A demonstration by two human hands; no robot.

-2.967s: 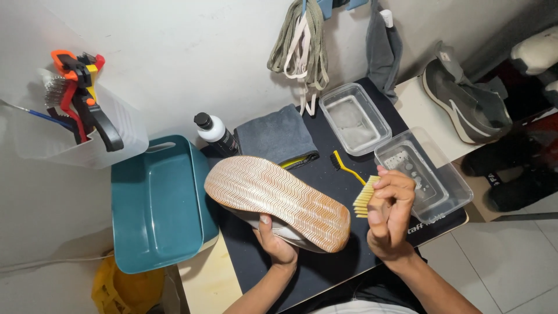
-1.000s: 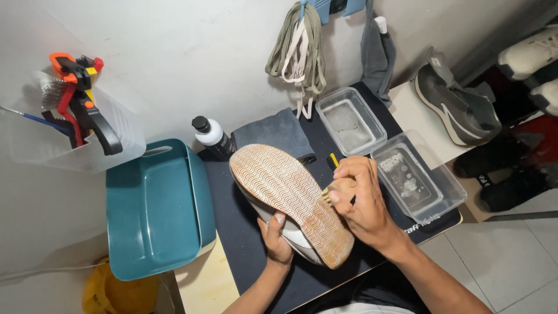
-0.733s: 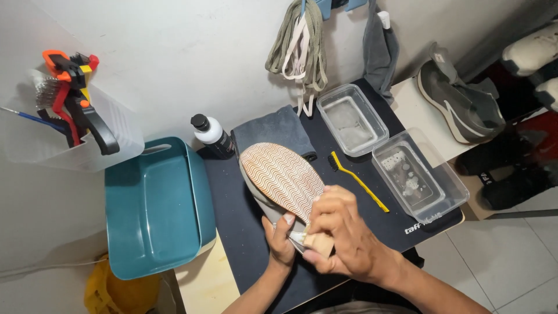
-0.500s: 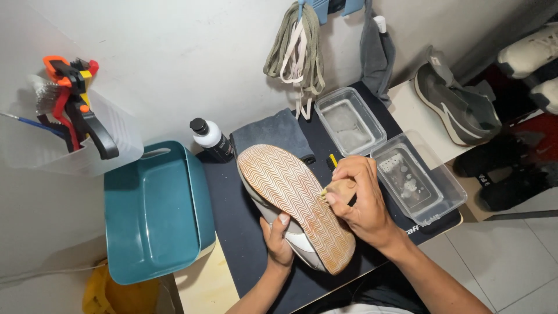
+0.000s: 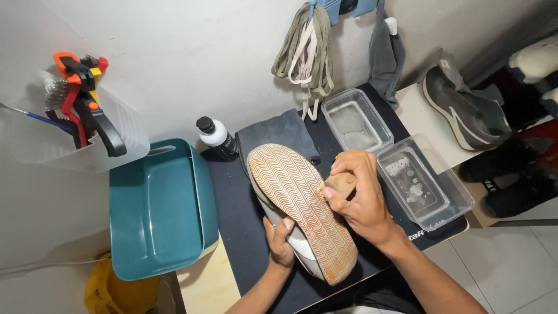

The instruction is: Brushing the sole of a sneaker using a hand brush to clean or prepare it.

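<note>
Fingers [image 5: 349,174] of the right hand [image 5: 360,195] are clamped around a small wooden brush [image 5: 342,183], pressing it against the right edge of the shoe [image 5: 302,203], which is held sole-up over the black mat [image 5: 232,197] in the middle of the scene. The left hand [image 5: 280,244] grips the shoe from below at its near side, thumb curled over the edge. A teal basin [image 5: 157,209] sits to the left, a white bottle [image 5: 216,138] beyond the shoe, and two clear containers [image 5: 418,186] to the right.
</note>
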